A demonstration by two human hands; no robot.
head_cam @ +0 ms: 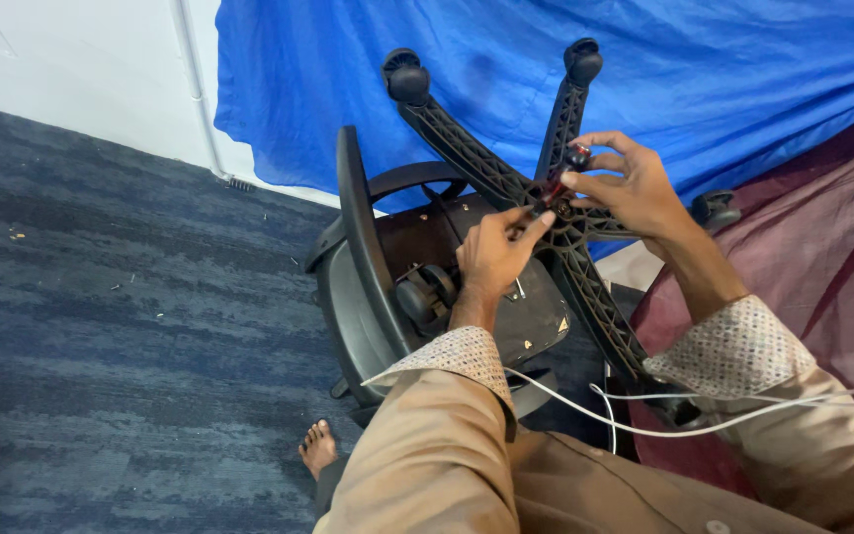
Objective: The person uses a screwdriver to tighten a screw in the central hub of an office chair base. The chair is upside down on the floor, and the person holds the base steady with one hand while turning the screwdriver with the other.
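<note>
Office chair [417, 287] lies flipped, both hands [491, 252] [625, 188] gripping what looks like a red-black tool [557, 183] at the base hub [570, 220]; base not off yet.

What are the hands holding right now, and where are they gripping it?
Both hands grip a small red-and-black tool at the chair base hub: right hand at its upper end, left hand at its lower end.

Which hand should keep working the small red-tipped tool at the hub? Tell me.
Probably the right hand: it pinches the tool's upper end at the chair base hub, while the left hand only steadies its lower end.
</note>
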